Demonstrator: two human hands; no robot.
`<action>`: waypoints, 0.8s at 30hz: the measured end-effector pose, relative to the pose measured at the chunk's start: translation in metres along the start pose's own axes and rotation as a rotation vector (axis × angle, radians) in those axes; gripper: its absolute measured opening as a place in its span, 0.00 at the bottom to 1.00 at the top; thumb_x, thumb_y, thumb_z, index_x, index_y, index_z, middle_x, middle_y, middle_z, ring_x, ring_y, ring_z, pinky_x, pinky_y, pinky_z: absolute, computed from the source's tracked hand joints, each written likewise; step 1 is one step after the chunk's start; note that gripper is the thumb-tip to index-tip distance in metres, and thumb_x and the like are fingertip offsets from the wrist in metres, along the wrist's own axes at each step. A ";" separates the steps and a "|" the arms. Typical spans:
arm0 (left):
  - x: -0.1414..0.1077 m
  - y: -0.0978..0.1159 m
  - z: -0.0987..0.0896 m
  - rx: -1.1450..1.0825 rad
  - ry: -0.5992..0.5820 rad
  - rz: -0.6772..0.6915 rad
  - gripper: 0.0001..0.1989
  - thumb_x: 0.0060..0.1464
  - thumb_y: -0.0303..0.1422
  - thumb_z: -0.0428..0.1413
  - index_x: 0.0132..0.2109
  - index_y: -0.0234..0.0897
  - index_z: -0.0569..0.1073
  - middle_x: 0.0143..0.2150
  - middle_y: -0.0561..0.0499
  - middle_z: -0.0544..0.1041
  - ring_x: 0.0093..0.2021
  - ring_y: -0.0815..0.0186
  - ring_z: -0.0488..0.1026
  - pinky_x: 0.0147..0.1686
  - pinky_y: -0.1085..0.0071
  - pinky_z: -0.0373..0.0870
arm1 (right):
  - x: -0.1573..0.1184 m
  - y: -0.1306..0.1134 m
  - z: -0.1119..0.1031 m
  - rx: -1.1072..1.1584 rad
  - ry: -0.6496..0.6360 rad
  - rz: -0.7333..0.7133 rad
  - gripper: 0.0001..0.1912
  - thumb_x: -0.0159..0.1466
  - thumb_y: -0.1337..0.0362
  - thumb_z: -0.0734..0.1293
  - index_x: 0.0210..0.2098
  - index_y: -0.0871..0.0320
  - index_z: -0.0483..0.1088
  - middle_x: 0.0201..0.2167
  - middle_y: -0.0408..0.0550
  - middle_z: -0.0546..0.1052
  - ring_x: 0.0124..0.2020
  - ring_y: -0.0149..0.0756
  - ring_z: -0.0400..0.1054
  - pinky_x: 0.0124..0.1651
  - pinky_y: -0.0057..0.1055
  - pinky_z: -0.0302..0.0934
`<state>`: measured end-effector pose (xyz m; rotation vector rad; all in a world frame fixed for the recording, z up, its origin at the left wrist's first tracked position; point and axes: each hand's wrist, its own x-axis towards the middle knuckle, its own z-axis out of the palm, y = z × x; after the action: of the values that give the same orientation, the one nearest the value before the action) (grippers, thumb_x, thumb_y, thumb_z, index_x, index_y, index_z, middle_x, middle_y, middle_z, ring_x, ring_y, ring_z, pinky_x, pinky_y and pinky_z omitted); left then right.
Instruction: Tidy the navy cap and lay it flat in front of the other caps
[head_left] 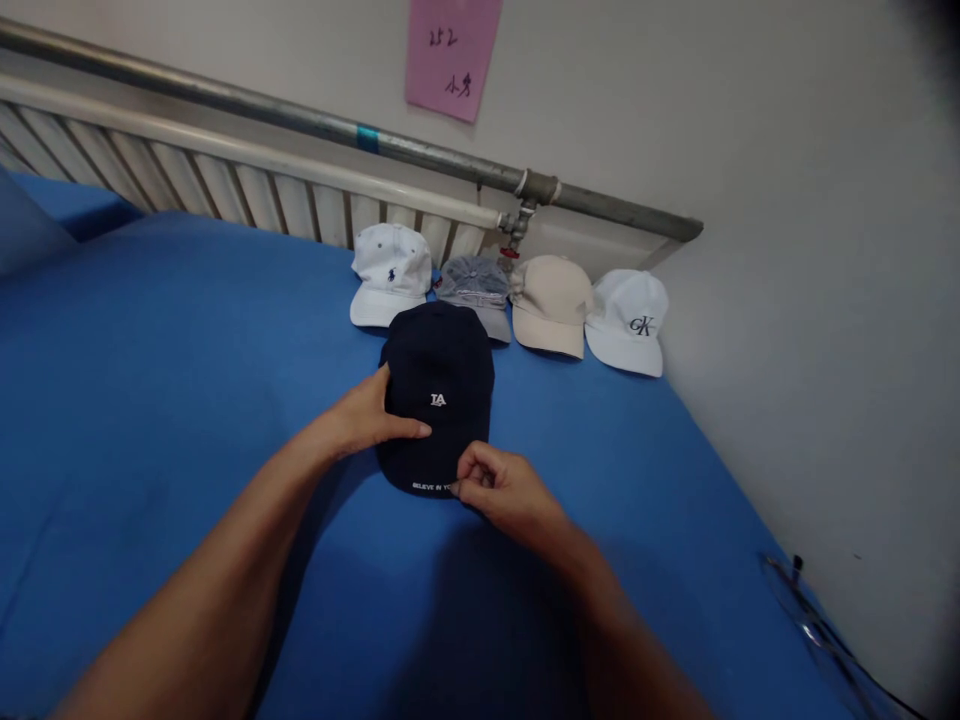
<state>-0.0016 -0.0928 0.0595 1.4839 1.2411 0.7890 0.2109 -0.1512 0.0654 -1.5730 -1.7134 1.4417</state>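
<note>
A dark navy baseball cap (442,345) is in front of me, its brim pointing my way. White "TA" letters mark its front, and white lettering starting "BELIEVE IN" runs along the brim edge. My left hand (375,412) grips the cap from the left side, thumb laid across the front; the other fingers are hidden behind it. At the right part of the brim, my right hand (506,490) is closed in a pinch, fingertips over the end of the lettering. Whether they hold the brim or something tiny cannot be made out.
Behind stand a white cap (390,265) with a small dark logo, a grey cap (476,280), a beige cap (551,300) and a white "CK" cap (628,310), on a blue-covered surface (187,400). A radiator (255,190) and pipe (300,120) run along the wall. Glasses (806,632) lie right.
</note>
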 end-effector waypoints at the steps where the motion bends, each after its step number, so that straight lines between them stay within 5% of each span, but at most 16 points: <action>1: 0.000 0.000 0.000 -0.012 -0.003 0.000 0.41 0.38 0.36 0.69 0.58 0.35 0.62 0.55 0.42 0.73 0.56 0.51 0.71 0.55 0.55 0.68 | 0.000 0.001 -0.002 0.003 -0.006 0.003 0.05 0.54 0.71 0.65 0.25 0.57 0.64 0.17 0.34 0.61 0.21 0.25 0.54 0.24 0.23 0.49; 14: 0.000 0.002 0.002 -0.083 -0.044 0.001 0.44 0.38 0.36 0.69 0.61 0.37 0.60 0.59 0.40 0.70 0.60 0.50 0.67 0.59 0.51 0.65 | 0.001 0.019 -0.026 -0.111 -0.005 0.000 0.04 0.56 0.70 0.66 0.27 0.58 0.66 0.19 0.36 0.64 0.22 0.25 0.57 0.24 0.23 0.51; 24: 0.000 0.002 0.003 -0.097 -0.051 -0.028 0.43 0.39 0.36 0.69 0.61 0.40 0.60 0.59 0.41 0.72 0.59 0.49 0.69 0.58 0.52 0.68 | -0.003 0.010 -0.027 -0.105 -0.072 0.004 0.05 0.58 0.66 0.68 0.27 0.58 0.68 0.20 0.37 0.65 0.22 0.26 0.58 0.25 0.23 0.51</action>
<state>0.0018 -0.0934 0.0606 1.3977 1.1667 0.7770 0.2392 -0.1448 0.0684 -1.5965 -1.8554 1.4486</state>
